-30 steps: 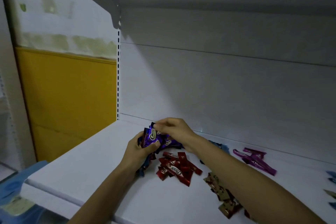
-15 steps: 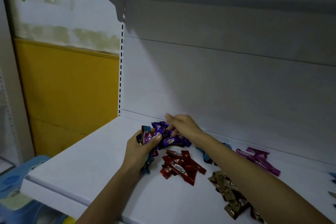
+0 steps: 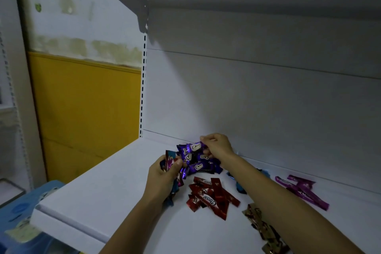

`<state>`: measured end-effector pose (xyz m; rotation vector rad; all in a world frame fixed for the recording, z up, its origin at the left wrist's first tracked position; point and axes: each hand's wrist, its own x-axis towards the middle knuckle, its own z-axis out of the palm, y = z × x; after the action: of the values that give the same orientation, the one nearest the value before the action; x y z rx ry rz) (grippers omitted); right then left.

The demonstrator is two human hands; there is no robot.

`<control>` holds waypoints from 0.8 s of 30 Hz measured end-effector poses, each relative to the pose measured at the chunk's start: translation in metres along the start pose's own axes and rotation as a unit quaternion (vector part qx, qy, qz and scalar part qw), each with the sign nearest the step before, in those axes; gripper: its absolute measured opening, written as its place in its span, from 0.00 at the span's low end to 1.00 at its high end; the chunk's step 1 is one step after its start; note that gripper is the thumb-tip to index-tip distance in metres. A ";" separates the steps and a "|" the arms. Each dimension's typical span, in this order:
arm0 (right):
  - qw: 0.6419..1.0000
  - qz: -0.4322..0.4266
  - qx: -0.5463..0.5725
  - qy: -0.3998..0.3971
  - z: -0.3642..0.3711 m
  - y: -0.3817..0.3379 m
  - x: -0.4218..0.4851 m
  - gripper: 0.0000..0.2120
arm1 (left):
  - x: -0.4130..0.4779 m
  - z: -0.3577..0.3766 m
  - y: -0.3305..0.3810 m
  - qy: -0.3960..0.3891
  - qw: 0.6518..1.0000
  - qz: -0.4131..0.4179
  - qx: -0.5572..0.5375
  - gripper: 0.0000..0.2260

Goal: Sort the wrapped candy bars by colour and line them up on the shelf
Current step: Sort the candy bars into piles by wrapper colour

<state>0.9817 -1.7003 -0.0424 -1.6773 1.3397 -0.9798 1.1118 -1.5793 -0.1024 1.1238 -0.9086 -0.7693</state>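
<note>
the person's right hand [image 3: 216, 146] is pinching one purple bar [image 3: 194, 147] by its end and is holding it at the far side of the purple heap [image 3: 199, 166], near the back of the shelf [image 3: 99, 187]; the left hand [image 3: 162, 177] is wrapping its fingers round a mixed bunch [image 3: 171, 162] (a magenta wrapper is showing on top and blue ends are sticking out below the palm); red bars [image 3: 212, 196] are lying in a loose cluster in front of the purple heap, gold bars [image 3: 261, 225] nearer the front edge beside the right forearm, magenta bars [image 3: 301, 189] well off to the right, and a few blue bars [image 3: 240, 184] are partly hiding behind that forearm; none of the groups is lying in a tidy line yet.

the likeliest trouble is coming from the left hand's bunch; the wrappers are looking slick, so a bar may be slipping out and dropping into the red or purple group, mixing the colours; the pinch on the purple bar is sitting on its very end, so it may be swinging or sliding free; the right forearm is crossing low over the gold and blue bars, and a careless pull back may be sweeping them toward the front edge or into one another; the dim light is also making purple and magenta easy to confuse.
</note>
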 end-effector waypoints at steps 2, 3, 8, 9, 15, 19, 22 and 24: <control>0.988 -0.069 -0.134 0.045 0.001 0.004 -0.002 0.15 | 0.000 0.001 0.001 -0.007 1.000 -0.001 0.004 0.04; 0.980 -0.116 -0.153 0.047 0.003 0.004 -0.005 0.15 | 0.000 0.001 0.002 -0.013 1.000 0.003 0.004 0.07; 0.971 -0.145 -0.019 -0.188 0.018 -0.012 -0.036 0.06 | -0.001 0.002 0.003 -0.048 0.998 0.027 0.017 0.25; 0.966 -0.147 -0.015 -0.210 0.020 -0.014 -0.039 0.03 | -0.001 0.002 0.004 -0.050 0.998 0.022 0.022 0.26; 0.989 -0.046 0.128 -0.050 0.008 -0.016 -0.030 0.06 | -0.003 0.002 0.005 -0.025 0.998 -0.006 0.058 0.16; 0.997 -0.035 0.038 0.057 -0.046 0.013 -0.017 0.07 | -0.007 0.002 0.010 -0.042 0.998 -0.012 0.038 0.07; 0.992 -0.044 -0.077 0.090 -0.093 0.046 -0.014 0.08 | -0.010 0.003 0.013 -0.048 0.999 -0.019 -0.006 0.04; 0.983 -0.031 -0.159 0.090 -0.115 0.064 -0.013 0.08 | -0.010 0.005 0.013 -0.037 0.999 -0.029 -0.011 0.03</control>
<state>0.8498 -1.7086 -0.0538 -1.9131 1.6422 -1.0134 1.1043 -1.5693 -0.0912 1.1120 -0.9298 -0.8705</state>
